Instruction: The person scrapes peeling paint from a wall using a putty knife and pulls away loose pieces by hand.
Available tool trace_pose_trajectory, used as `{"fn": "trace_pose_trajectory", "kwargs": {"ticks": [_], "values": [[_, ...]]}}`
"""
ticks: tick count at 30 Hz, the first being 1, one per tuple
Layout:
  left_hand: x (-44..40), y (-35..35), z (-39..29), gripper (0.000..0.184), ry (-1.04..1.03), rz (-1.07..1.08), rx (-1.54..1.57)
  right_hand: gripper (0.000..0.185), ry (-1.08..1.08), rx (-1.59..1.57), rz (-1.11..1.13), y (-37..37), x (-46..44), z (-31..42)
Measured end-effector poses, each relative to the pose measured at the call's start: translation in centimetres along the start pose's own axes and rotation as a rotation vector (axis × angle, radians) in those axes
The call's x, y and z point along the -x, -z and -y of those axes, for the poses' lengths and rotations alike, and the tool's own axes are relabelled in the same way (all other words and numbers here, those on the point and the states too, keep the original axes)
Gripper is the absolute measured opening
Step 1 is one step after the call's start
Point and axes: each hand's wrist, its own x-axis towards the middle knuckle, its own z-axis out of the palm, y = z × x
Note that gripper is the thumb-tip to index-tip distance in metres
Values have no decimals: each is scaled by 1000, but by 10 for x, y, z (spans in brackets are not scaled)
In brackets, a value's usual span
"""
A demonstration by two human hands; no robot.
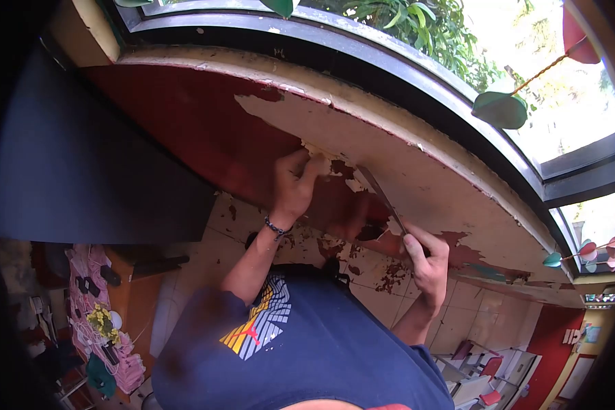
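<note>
In the head view, the wall below the window has dark red paint over a pale bare layer, with ragged edges where paint has come off. My left hand, a dark bracelet at its wrist, is closed at the wall with its fingertips pinching a pale curled paint flake. My right hand is closed around the lower end of a long, thin-bladed scraper. The blade slants up and left, its tip beside loose paint at the wall. The scraper's handle is mostly hidden in my palm.
Paint chips litter the tiled floor. A dark panel stands at left, above a wooden desk and a pink cloth with objects on it. Leaf-shaped hanging ornaments dangle by the window frame. Chairs stand lower right.
</note>
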Motion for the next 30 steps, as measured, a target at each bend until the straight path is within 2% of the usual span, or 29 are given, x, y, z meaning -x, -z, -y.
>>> {"fn": "trace_pose_trajectory", "kwargs": {"ticks": [1,5,8,12,15,17,19,24,27,30], "values": [[2,-4,-3,17,38,21,14,28,-72,-28,20,0,-2,1],[3,-15,-5,19,120,7,-14,28,-54,-123,52,-4,-4,-8],[2,-17,-2,18,145,-16,148,28,-82,-278,40,-13,-1,-22],[4,-8,10,17,47,33,21,28,-124,-278,22,-14,6,-14],[3,-3,11,18,47,58,-15,28,-32,-137,9,-5,6,-11],[4,-6,11,19,56,65,-29,28,107,-35,55,1,2,-17],[6,-15,8,21,68,-30,59,28,75,-43,61,-11,-8,1],[5,-14,3,23,78,-17,-1,28,7,-110,105,-22,-14,-4],[3,-8,4,23,71,2,-65,28,34,-75,76,-15,1,-11],[1,-3,8,22,33,31,-104,28,-74,-193,-17,-24,6,-11]]}}
